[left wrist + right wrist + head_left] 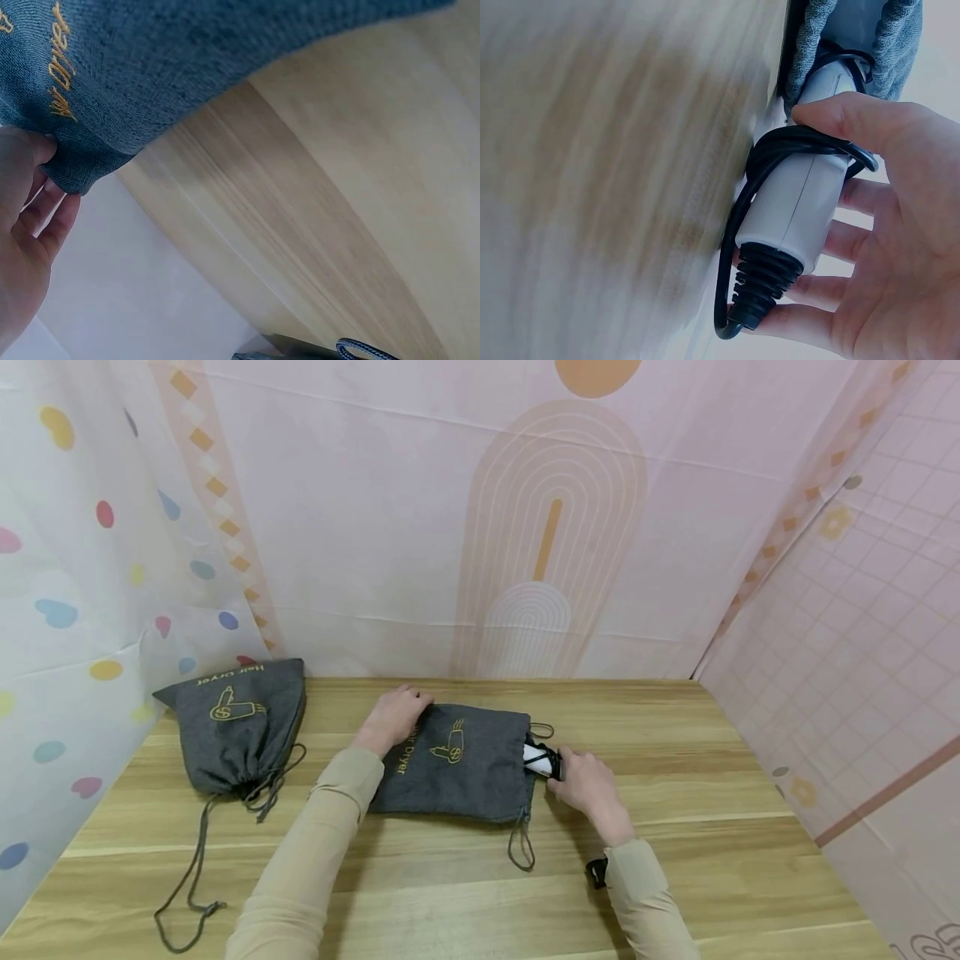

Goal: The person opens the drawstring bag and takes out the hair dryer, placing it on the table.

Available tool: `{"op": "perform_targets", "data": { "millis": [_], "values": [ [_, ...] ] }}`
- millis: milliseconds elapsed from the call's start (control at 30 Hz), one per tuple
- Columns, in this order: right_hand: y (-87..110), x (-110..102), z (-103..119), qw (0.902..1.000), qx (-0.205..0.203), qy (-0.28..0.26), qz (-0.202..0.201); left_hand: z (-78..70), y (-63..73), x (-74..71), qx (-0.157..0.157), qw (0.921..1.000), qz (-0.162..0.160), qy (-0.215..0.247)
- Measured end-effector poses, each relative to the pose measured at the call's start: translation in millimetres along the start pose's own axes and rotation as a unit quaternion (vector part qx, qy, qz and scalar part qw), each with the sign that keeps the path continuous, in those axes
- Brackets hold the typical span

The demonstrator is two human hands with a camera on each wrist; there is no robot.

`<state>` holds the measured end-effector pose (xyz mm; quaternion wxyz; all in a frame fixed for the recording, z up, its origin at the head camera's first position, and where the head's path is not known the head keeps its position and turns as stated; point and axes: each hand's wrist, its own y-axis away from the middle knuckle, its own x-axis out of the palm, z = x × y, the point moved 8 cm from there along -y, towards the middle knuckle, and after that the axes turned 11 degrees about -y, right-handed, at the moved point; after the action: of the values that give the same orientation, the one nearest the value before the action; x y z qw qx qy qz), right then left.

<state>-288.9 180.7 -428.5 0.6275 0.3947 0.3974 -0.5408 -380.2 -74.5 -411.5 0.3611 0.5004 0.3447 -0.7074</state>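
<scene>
A dark grey drawstring bag (pixel 480 785) with a yellow hair dryer print lies flat on the table, its mouth facing right. My left hand (pixel 395 717) pinches the bag's closed far-left corner, plainly seen in the left wrist view (pixel 22 217). Out of the mouth sticks the white handle of a hair dryer (pixel 799 199), wrapped in its black cord (pixel 780 146). My right hand (pixel 587 783) grips that handle, thumb on one side and fingers on the other. The rest of the hair dryer is hidden inside the bag.
To the left, a second grey drawstring bag (pixel 247 727) sits cinched and bulging, its long cord (pixel 197 860) trailing over the wooden table (pixel 450 893). Patterned curtains (pixel 360 527) hang along the back and both sides.
</scene>
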Motion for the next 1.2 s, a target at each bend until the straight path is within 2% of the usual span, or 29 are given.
{"op": "perform_targets", "data": {
  "millis": [400,633,1000,1200],
  "values": [
    [0.2,-0.1,0.9,1.0000,-0.004,-0.001,-0.007,1.1,7.9,-2.1,-0.013,0.9996,-0.018,0.019],
    [1.3,-0.5,0.8,0.9999,-0.006,-0.014,-0.005,-2.7,14.2,-9.4,-0.018,0.9971,-0.066,0.035],
    [2.1,-0.5,1.6,0.9999,-0.009,-0.011,-0.004,-12.6,37.5,-24.8,-0.003,0.9860,-0.144,0.083],
    [1.7,-0.5,1.8,0.9999,-0.006,-0.012,-0.003,-24.2,55.8,-36.0,0.028,0.9850,-0.145,0.089]
  ]
}}
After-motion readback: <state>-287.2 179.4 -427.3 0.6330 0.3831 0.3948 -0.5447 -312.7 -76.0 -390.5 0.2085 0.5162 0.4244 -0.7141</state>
